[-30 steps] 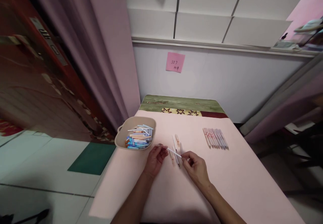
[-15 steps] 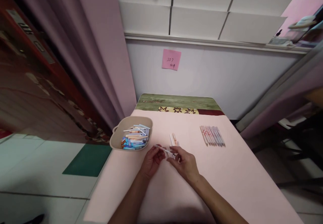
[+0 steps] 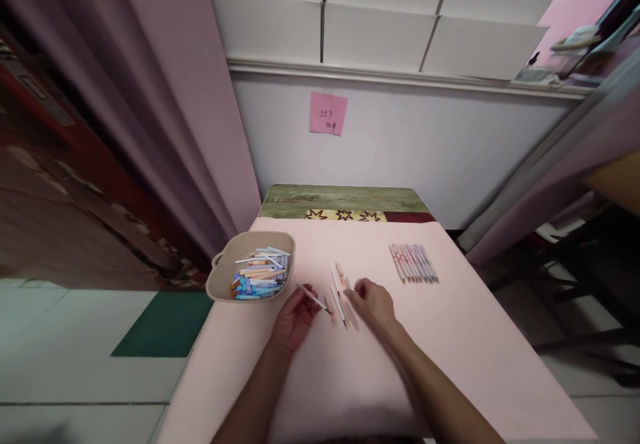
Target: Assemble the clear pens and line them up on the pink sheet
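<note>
slim white dark-tipped stick [image 3: 316,301] in left hand [image 3: 294,319]
left fingers pinch it; right hand [image 3: 374,304], fingers curled, grip unclear, near slender pale pen parts [image 3: 339,307] on pink-covered counter [image 3: 465,364].

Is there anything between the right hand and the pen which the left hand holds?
Some loose pens lie on the table between the right hand and the pen in the left hand; nothing visible rises to block the way.

My left hand [image 3: 293,324] and right hand [image 3: 375,305] were bare, as were my visible forearms [image 3: 425,371]. Each forearm was slim at the wrist [image 3: 393,327], thicker farther up. My fingers [image 3: 367,285] were slender, their details too small to make out.
</note>
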The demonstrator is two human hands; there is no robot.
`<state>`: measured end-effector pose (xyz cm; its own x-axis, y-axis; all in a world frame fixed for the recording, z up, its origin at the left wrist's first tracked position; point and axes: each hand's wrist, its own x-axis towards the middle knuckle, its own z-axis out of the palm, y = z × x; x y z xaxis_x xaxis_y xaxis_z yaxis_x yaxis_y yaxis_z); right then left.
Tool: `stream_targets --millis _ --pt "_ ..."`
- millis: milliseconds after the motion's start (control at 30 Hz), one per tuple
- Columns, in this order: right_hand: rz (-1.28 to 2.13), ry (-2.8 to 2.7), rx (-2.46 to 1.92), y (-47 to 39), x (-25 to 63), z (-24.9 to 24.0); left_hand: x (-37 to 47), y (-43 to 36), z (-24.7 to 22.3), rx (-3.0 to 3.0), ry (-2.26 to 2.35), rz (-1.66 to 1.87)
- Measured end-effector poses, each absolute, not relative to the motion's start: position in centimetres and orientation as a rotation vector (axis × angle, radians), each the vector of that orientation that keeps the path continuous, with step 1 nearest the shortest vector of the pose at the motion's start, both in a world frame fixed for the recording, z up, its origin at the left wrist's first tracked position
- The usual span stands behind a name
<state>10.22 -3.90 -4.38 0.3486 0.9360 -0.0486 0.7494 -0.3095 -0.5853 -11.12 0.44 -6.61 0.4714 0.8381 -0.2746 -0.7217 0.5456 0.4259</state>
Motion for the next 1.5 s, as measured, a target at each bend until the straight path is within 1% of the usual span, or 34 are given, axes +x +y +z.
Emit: stream_targets --millis 100,233,300,367,467,533,700,967,1500 --pt "0.492 -1.49 -2.321 -2.9 9.2 -3.9 -11.0 0.2 -6.8 0.327 0.501 1.009" --pt "0.522 -1.457 -2.371 -2.9 10.0 -3.3 -10.8 -0.1 -6.8 0.422 0.55 1.008" --pt "0.496 -1.445 -2.265 -4.1 10.7 -3.0 -10.7 -0.1 -6.8 0.441 0.581 1.025" --pt "0.523 -1.449 -2.028 -6.0 11.0 -2.6 -10.5 -0.1 -6.8 0.434 0.601 1.057" --pt "0.737 -1.43 -1.729 -9.2 10.5 -1.8 -10.2 -0.1 -6.7 0.422 0.608 1.091" --pt "0.806 -1.412 -1.667 -10.8 9.8 -1.1 -10.1 0.0 -6.7 0.425 0.61 1.095" --pt "0.717 -1.445 -1.728 -11.6 8.5 -0.2 -10.0 -0.1 -6.8 0.446 0.613 1.097" --pt "0.614 -1.51 -1.775 -10.7 7.5 -0.2 -10.0 -0.4 -6.5 0.458 0.625 1.098" --pt "0.58 -1.525 -1.799 -10.2 7.0 -0.5 -9.9 -0.3 -6.3 0.483 0.618 1.082"
